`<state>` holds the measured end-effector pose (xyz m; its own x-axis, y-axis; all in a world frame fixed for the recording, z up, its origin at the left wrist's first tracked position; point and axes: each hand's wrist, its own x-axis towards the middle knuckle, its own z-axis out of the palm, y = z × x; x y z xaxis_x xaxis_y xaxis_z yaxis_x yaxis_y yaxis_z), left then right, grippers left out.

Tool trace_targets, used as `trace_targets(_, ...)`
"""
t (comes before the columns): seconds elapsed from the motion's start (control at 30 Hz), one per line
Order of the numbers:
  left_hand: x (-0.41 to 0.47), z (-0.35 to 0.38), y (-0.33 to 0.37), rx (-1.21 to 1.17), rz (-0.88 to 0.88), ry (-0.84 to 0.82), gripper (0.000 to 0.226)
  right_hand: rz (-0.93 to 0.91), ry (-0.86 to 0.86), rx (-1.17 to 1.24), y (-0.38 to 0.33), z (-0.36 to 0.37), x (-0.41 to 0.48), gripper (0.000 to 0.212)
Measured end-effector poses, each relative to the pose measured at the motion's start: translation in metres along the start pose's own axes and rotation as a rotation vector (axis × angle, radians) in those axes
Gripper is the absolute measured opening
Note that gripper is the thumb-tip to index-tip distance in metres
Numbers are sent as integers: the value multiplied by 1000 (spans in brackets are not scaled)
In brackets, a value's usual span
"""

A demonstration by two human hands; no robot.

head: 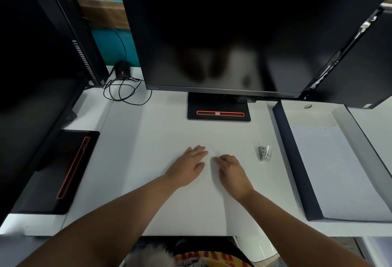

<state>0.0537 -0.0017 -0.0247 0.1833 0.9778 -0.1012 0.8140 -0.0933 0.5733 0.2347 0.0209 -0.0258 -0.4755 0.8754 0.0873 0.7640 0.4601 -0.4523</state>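
My left hand (187, 166) lies flat on the white table (161, 131), fingers straight and together, pointing up and right. My right hand (232, 172) rests beside it, a small gap apart, with its fingers bent down to the tabletop. Neither hand holds anything. A small clear plastic bag with metal parts (265, 153) lies on the table to the right of my right hand, apart from it.
A dark monitor (244, 33) on a black stand (218, 107) fills the back. A second monitor with its base (63, 171) stands left, with a black tower (70, 29) and tangled cable (125, 88). An open box with white sheets (339, 171) lies right.
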Motion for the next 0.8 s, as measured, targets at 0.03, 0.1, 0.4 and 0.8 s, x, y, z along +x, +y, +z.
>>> trace_targets(0.03,-1,-1,0,-19,-2,0,46,16,2,13,0,-3,1,42)
trace_targets(0.1,-2,-3,-1,-35,-13,36,45,95,23,2,3,-10,3,41)
trace_targets(0.4,-14,-12,-8,59,-86,229,41,284,34,-69,9,-17,-3,15)
trace_targets(0.8,-23,-15,-14,36,-109,258,41,111,43,-20,-12,-3,31,29)
